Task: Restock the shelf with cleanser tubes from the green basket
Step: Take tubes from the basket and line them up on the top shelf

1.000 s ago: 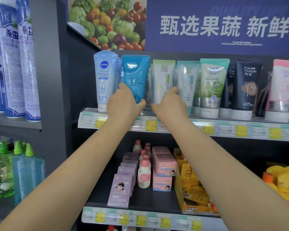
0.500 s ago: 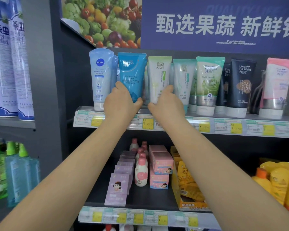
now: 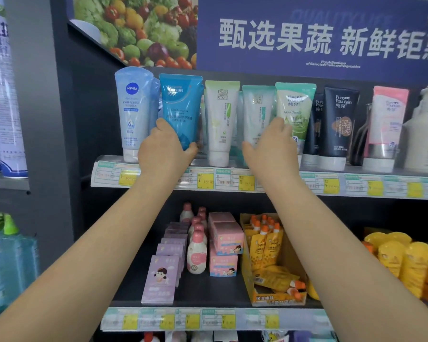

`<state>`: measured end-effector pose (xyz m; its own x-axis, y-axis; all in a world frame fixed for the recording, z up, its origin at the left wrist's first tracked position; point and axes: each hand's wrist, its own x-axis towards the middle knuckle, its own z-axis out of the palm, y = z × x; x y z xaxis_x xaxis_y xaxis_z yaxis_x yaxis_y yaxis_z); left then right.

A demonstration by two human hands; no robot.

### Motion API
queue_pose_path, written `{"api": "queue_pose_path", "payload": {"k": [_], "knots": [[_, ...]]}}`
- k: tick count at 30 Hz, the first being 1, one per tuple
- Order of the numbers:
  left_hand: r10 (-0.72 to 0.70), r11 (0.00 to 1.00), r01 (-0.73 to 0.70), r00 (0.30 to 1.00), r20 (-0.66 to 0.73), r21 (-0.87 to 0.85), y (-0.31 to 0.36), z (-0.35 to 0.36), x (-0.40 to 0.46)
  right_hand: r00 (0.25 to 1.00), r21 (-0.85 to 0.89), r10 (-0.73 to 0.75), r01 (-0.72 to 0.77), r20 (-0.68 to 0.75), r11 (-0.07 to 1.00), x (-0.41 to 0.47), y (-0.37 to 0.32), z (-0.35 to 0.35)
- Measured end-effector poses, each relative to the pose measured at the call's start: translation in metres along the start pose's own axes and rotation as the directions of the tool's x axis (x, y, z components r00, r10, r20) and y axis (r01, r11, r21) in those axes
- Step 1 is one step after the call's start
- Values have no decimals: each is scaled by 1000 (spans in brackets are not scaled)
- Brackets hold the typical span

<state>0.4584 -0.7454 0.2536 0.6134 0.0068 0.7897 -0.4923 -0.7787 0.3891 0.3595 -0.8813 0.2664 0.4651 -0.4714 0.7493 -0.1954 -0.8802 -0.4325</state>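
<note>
Head view: both arms reach up to the shelf (image 3: 232, 180) of upright cleanser tubes. The left hand (image 3: 164, 150) grasps the lower part of the blue Pure Fountain tube (image 3: 179, 104), just right of the Nivea tube (image 3: 134, 112). The right hand (image 3: 272, 146) curls around the pale teal tube (image 3: 256, 109), right of the white-green tube (image 3: 220, 119). The green basket is out of view.

price tags (image 3: 205, 180): blurred | right hand (image 3: 272, 146): fingers hidden
</note>
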Motion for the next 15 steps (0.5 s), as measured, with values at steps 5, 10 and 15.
{"api": "queue_pose_path", "payload": {"k": [5, 10, 15], "knots": [[-5, 1000, 5, 1000, -4, 10, 0, 0, 0, 982, -31, 105, -101, 157, 994, 18, -3, -2], [0, 1000, 0, 1000, -5, 9, -1, 1, 0, 970, -99, 137, -119, 200, 988, 29, -5, 3], [-2, 1000, 2, 1000, -6, 5, -1, 3, 0, 966, -121, 144, -120, 215, 985, 33, -1, 8]]}}
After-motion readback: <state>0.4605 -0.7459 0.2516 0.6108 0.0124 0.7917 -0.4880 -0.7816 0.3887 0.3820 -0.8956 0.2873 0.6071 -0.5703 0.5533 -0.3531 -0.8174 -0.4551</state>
